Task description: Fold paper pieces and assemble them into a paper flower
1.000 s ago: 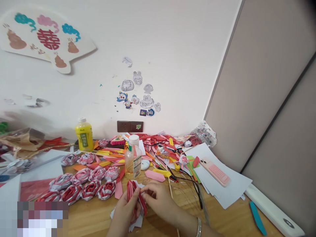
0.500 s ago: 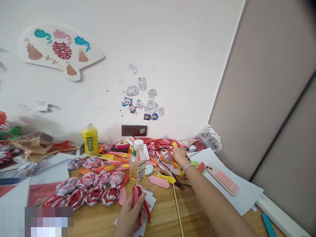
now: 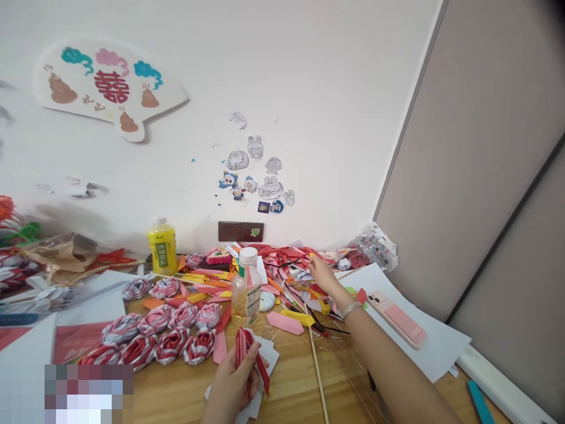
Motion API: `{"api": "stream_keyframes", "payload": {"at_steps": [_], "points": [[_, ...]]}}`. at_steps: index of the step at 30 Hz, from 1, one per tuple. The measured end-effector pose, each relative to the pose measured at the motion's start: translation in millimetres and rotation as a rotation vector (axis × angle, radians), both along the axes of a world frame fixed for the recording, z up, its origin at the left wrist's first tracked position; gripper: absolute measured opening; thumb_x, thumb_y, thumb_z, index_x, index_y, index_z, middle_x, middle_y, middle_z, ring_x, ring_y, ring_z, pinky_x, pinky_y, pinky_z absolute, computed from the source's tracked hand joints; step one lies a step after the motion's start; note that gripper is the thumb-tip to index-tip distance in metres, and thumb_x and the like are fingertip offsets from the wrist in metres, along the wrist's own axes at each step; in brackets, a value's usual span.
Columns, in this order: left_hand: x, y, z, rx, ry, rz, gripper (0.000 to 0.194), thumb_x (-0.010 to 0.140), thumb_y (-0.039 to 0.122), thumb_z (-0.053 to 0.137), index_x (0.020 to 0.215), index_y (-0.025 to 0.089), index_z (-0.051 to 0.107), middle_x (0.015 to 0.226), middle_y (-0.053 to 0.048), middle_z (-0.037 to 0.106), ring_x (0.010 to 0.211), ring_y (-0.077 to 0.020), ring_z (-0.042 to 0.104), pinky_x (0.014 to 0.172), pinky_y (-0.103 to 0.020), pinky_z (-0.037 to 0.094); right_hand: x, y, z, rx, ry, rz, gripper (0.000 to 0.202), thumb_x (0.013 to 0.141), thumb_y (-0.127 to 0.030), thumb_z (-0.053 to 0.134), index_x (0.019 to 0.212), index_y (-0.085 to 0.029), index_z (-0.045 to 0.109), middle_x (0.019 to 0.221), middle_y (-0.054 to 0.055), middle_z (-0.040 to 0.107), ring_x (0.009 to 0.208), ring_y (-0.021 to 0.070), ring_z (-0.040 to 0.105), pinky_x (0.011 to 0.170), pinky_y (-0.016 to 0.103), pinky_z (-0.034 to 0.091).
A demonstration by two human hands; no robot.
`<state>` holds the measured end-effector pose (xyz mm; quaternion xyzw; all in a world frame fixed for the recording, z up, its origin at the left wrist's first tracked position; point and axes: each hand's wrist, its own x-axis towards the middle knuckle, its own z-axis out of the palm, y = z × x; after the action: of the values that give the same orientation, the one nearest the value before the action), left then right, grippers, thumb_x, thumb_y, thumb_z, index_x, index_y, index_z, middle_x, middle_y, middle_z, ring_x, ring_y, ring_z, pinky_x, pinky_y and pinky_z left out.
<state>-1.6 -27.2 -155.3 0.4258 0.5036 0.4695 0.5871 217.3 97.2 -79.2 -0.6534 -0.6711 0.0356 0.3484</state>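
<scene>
Near the front edge of the table, my left hand (image 3: 238, 374) is closed around a bundle of folded red paper strips (image 3: 247, 347), held above some white paper. My right hand (image 3: 321, 271) reaches to the pile of red, pink and orange paper strips (image 3: 282, 259) by the wall. Its fingers are closed together at the pile, and what they hold is too small to make out. A thin black cord runs close to the fingers. Between the hands stands a clear bottle with a white cap (image 3: 247, 294). Several rolled paper roses (image 3: 171, 344) lie left of my left hand.
A yellow bottle (image 3: 162, 250) stands at the back left. White sheets (image 3: 441, 353) carry a pink phone (image 3: 397, 321) on the right. A thin wooden stick (image 3: 316, 371) lies on the table (image 3: 291, 383). The wall rises behind the pile.
My right hand has shifted slightly, its wrist a little to the right, and a yellow thing now shows below it. My left hand still holds the red bundle in the same place.
</scene>
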Motion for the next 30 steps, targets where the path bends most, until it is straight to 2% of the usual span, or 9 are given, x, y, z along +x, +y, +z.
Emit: {"api": "stream_keyframes", "payload": {"at_steps": [3,5,6,9,12,19,23,26,30], "points": [[1,-2,8.0,-0.017,0.01,0.008,0.049,0.051,0.069,0.054,0.053,0.021,0.044,0.02,0.008,0.038,0.017,-0.0056,0.025,0.023,-0.017,0.017,-10,-28,-4.5,-0.03,0.066,0.131,0.029,0.091,-0.026,0.03,0.096,-0.014,0.055,0.081,0.003,0.059,0.071,0.0132,0.055,0.063,0.026,0.045],[2,-3,13.1,-0.02,0.027,0.017,0.048,0.05,0.068,0.054,0.054,0.021,0.044,0.02,0.009,0.037,0.017,-0.0057,0.025,0.023,-0.017,0.016,-23,-53,-13.4,-0.064,0.112,0.238,0.031,0.091,-0.03,0.028,0.098,-0.017,0.055,0.073,0.0,0.058,0.061,0.012,0.054,0.056,0.023,0.043],[2,-3,14.9,-0.006,0.043,0.02,0.047,0.051,0.067,0.054,0.053,0.021,0.043,0.019,0.009,0.036,0.017,-0.0055,0.025,0.024,-0.016,0.016,-32,-66,-19.1,-0.079,0.182,0.337,0.032,0.091,-0.03,0.027,0.101,-0.017,0.055,0.071,0.0,0.058,0.059,0.0124,0.053,0.056,0.024,0.042],[1,-5,16.8,0.066,0.1,0.015,0.043,0.056,0.062,0.054,0.053,0.022,0.041,0.02,0.01,0.036,0.019,-0.0051,0.026,0.025,-0.016,0.018,-60,-102,-36.8,-0.052,0.203,0.498,0.027,0.088,-0.022,0.032,0.103,-0.02,0.056,0.087,0.003,0.06,0.08,0.0155,0.055,0.072,0.027,0.042],[1,-7,14.5,0.101,0.132,0.001,0.039,0.058,0.058,0.054,0.054,0.022,0.039,0.021,0.011,0.036,0.02,-0.005,0.026,0.026,-0.016,0.019,-85,-124,-47.1,-0.095,0.144,0.555,0.025,0.084,-0.013,0.037,0.096,-0.018,0.058,0.09,0.005,0.061,0.082,0.0163,0.056,0.072,0.026,0.042],[3,-9,11.2,0.124,0.145,0.001,0.036,0.062,0.055,0.05,0.053,0.023,0.039,0.023,0.009,0.037,0.021,-0.0068,0.03,0.027,-0.017,0.02,-99,-130,-46.7,-0.134,0.088,0.54,0.023,0.085,-0.012,0.039,0.097,-0.015,0.058,0.092,0.007,0.063,0.084,0.0168,0.058,0.073,0.026,0.043],[-1,-10,13.6,0.089,0.193,0.049,0.032,0.066,0.047,0.048,0.048,0.022,0.039,0.023,0.008,0.038,0.021,-0.0067,0.031,0.027,-0.017,0.021,-99,-132,-52.1,-0.096,0.033,0.601,0.028,0.085,-0.01,0.037,0.108,-0.016,0.053,0.1,0.007,0.061,0.09,0.0159,0.056,0.077,0.026,0.044],[-5,-9,13.8,0.031,0.127,0.101,0.028,0.068,0.04,0.047,0.047,0.022,0.039,0.023,0.009,0.035,0.022,-0.0063,0.029,0.028,-0.017,0.021,-98,-134,-59.2,-0.038,-0.055,0.661,0.038,0.085,-0.009,0.037,0.122,-0.018,0.041,0.109,0.007,0.057,0.095,0.0163,0.054,0.081,0.027,0.045],[-7,-9,17.5,-0.053,-0.031,0.156,0.028,0.068,0.037,0.047,0.047,0.022,0.037,0.023,0.01,0.033,0.023,-0.0052,0.025,0.029,-0.017,0.019,-96,-135,-69.6,0.087,-0.273,0.602,0.044,0.084,-0.01,0.04,0.127,-0.016,0.034,0.107,0.01,0.057,0.09,0.0187,0.057,0.076,0.028,0.048]]}}
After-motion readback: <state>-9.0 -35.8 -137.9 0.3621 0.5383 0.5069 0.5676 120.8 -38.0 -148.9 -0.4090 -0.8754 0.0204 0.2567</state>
